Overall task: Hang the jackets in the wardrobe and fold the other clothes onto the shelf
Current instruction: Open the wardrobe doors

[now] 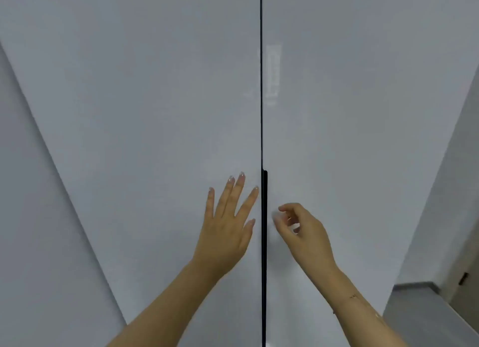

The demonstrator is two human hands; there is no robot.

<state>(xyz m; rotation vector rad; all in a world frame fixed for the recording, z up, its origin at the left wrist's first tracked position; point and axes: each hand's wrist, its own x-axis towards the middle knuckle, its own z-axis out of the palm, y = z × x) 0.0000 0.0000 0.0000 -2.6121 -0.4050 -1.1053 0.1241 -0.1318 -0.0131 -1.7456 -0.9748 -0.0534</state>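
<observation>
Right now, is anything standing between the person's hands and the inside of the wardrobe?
Yes. Both pale grey wardrobe doors are closed, meeting at the dark centre seam. The left hand lies flat by the black edge handle; the right hand reaches toward it. No clothes are visible.

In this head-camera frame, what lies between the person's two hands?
In the head view, the dark vertical handle strip along the seam where the two closed wardrobe doors meet runs between the left hand and right hand; nothing else.
</observation>
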